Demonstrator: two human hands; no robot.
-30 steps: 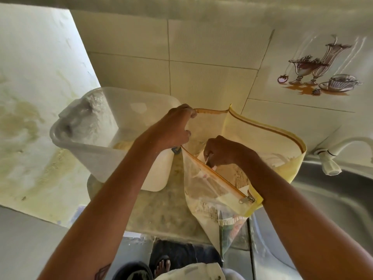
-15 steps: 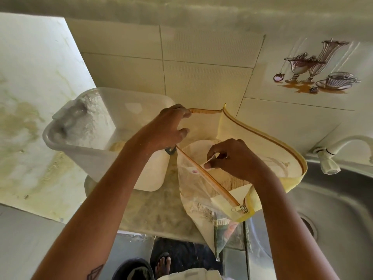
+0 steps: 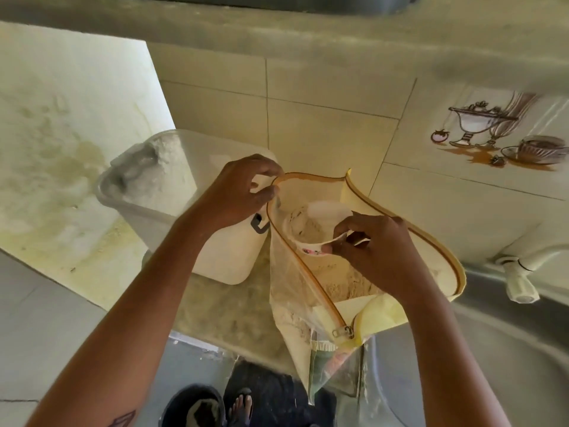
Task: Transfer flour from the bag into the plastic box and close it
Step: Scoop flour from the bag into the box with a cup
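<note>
Your left hand, at the centre of the frame, pinches the far rim of the bag between thumb and curled fingers, holding its mouth open. The bag is soft, glossy plastic: pale yellow on the side toward the sink, clear and dusted with flour on the side toward you, and edged by an orange zipper band that loops round the mouth. Its metal zipper pull hangs at the near corner, lower centre of the frame. The mouth faces up, and its long axis runs from your left hand diagonally down to that pull.

Your right hand, just right of centre, reaches into the bag and pinches the thin rim of a small white cup, which bends under your fingers. The cup sits mouth up with beige, clumpy flour in it and more below it in the bag.

The plastic box stands left of the bag, touching or nearly touching it, in the middle left of the frame. It is translucent white, rectangular with rounded corners, open at the top, powder clinging to its inner walls, a dark clip on the side nearest the bag. Both rest on a mottled stone counter.

A steel sink and a white tap fill the right edge; glossy cream tiles rise behind.
</note>
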